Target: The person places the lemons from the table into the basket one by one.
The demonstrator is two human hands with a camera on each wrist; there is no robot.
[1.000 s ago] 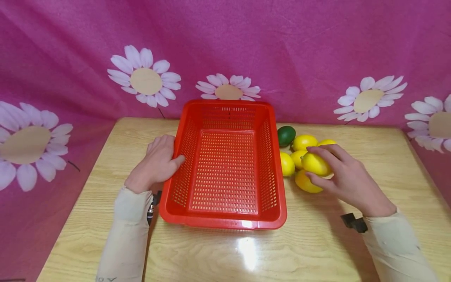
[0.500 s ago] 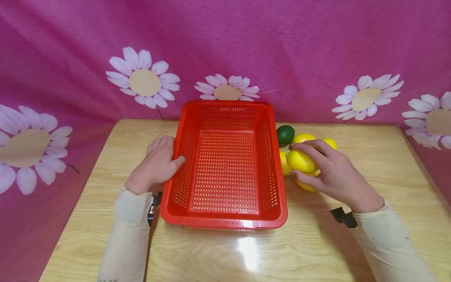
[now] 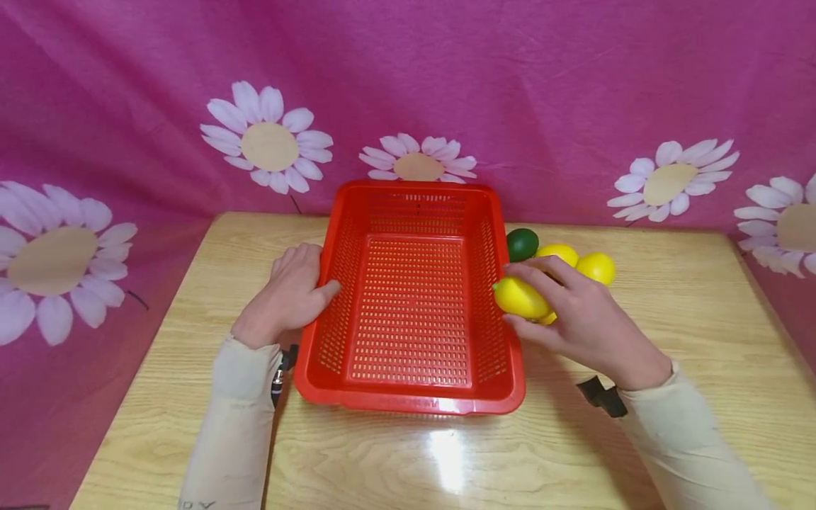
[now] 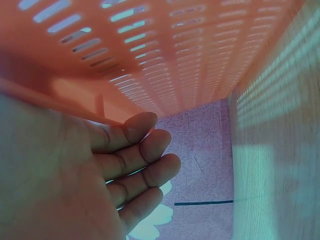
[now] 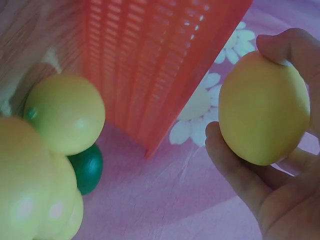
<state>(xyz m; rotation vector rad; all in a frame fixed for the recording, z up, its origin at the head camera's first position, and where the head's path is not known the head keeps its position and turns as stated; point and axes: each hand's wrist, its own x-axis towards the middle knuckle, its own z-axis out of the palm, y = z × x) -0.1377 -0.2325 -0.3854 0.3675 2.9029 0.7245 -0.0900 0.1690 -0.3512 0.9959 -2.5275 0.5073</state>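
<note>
My left hand (image 3: 283, 294) grips the left rim of a red perforated plastic basket (image 3: 382, 404). Its thumb goes over the rim, while the fingers (image 4: 150, 172) lie along the outside, as the left wrist view shows. Between thumb and fingers my right hand (image 3: 593, 322) holds a yellow lemon (image 3: 519, 297) at the basket's right rim. In the right wrist view that lemon (image 5: 264, 110) is raised above the rim, outside the basket wall (image 5: 135, 60). The basket has nothing inside. More lemons (image 3: 596, 269) lie to its right, partly hidden by my right hand.
A dark green fruit (image 3: 523, 245) lies beside the basket's far right corner, close to the lemons. All this stands on a light wooden table (image 3: 357, 460). A pink cloth (image 3: 542, 85) with white daisies hangs behind the table.
My right hand has carried the lemon leftward from above the other lemons to the basket's right rim. The left hand keeps its hold, and the basket has barely moved.
</note>
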